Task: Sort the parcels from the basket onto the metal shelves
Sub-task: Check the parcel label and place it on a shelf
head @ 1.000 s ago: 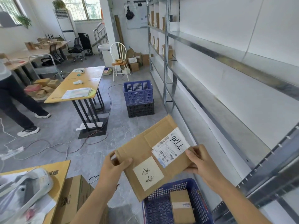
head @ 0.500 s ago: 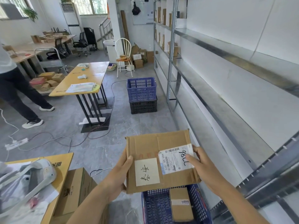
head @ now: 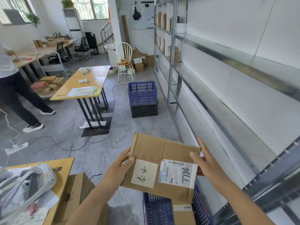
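Left hand [head: 120, 168] grips the flat cardboard parcel [head: 162, 164] at its left edge, thumb on top. Right hand [head: 206, 163] grasps its right edge. Parcel sits lower centre of frame, above the blue basket [head: 155, 208], which contains one smaller box [head: 183, 213]. Metal shelves [head: 227, 111] fill the right; stacked crates [head: 142, 98] at centre, contents not visible.

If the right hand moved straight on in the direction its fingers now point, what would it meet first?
The right hand holds the right edge of the parcel, fingers pointing up and away, slightly left. That line looks free at first; the first thing would probably be the metal shelf beside it, though depth is unclear.
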Demonstrator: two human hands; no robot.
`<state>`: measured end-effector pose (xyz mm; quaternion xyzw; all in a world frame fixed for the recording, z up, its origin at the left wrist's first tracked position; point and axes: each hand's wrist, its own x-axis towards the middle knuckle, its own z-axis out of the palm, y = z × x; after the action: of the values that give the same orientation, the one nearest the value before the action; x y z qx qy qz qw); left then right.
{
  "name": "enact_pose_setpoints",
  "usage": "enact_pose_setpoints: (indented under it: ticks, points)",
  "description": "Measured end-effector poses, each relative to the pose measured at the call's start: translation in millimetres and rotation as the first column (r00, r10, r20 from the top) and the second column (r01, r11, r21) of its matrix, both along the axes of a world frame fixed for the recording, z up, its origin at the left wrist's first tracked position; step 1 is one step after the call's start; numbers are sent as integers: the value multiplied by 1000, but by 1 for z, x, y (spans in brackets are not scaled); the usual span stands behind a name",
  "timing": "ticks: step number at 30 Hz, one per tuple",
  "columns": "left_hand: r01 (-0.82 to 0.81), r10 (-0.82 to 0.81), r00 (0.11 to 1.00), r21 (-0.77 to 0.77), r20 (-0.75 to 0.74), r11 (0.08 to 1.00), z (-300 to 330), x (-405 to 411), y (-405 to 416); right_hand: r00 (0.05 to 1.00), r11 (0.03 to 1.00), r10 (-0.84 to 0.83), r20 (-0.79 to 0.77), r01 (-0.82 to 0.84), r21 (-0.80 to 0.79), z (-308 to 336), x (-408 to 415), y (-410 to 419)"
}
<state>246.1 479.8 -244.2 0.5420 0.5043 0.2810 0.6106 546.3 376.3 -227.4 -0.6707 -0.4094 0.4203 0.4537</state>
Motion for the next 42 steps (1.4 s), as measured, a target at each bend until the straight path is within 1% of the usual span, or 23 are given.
enact_pose_setpoints:
  ticks: [3,6,8,11,13,14,16,17,20,21,22,23,24,25,26,28,30,32,37,42]
  points:
    - [-38,38,999,48,13,998,10,2,2,999,999,-36,0,36,11,-2,6,2]
    - [-58,46,996,148,81,987,30,4,8,990,996,-60,-128,67,51,1,14,2]
    - [-120,84,983,219,165,968,47,6,11,976,993,-69,-205,86,75,4,16,0]
    - [-211,107,933,281,343,936,67,16,12,974,987,-60,-220,91,135,3,13,-2]
    - [-229,100,894,255,436,939,73,26,12,974,983,-33,-224,73,171,1,8,-1]
    - [-227,92,886,253,454,940,77,31,10,971,981,-18,-240,63,183,0,6,-1]
    - [-182,44,907,296,420,938,79,38,2,967,985,39,-250,5,174,2,0,2]
    - [-135,7,923,308,384,942,78,42,1,972,990,68,-223,-38,139,5,-3,1]
    - [11,-87,958,265,274,964,75,44,4,985,985,164,-59,-167,-41,15,-12,-1]
    - [18,-78,967,241,241,970,72,45,10,983,980,184,2,-183,-78,17,-14,-3]
    - [-6,-39,981,229,192,973,69,45,19,982,980,188,36,-184,-81,19,-15,-6]
    - [-43,7,985,205,173,978,62,45,25,984,984,175,43,-173,-48,16,-15,-7]
    - [-62,36,986,155,165,986,58,45,24,989,989,147,34,-148,8,12,-15,-8]
    - [-30,11,984,102,178,994,52,45,20,993,991,120,-5,-119,56,7,-14,-7]
    - [7,-21,979,72,201,997,48,42,13,991,991,108,-76,-101,90,3,-14,-6]
    - [15,-18,974,12,225,1000,42,37,-1,969,988,126,-212,-104,113,1,-15,-5]
    - [4,-4,979,-1,205,1000,36,40,-1,951,988,141,-274,-117,104,0,-15,-6]
    - [5,0,983,-29,184,1000,33,41,2,943,987,139,-301,-109,116,-2,-13,-8]
    - [2,3,991,-37,135,999,34,53,-7,923,983,159,-349,-113,147,-11,2,-16]
    - [1,4,994,-39,112,999,36,84,-13,936,977,151,-319,-93,190,-3,25,-27]
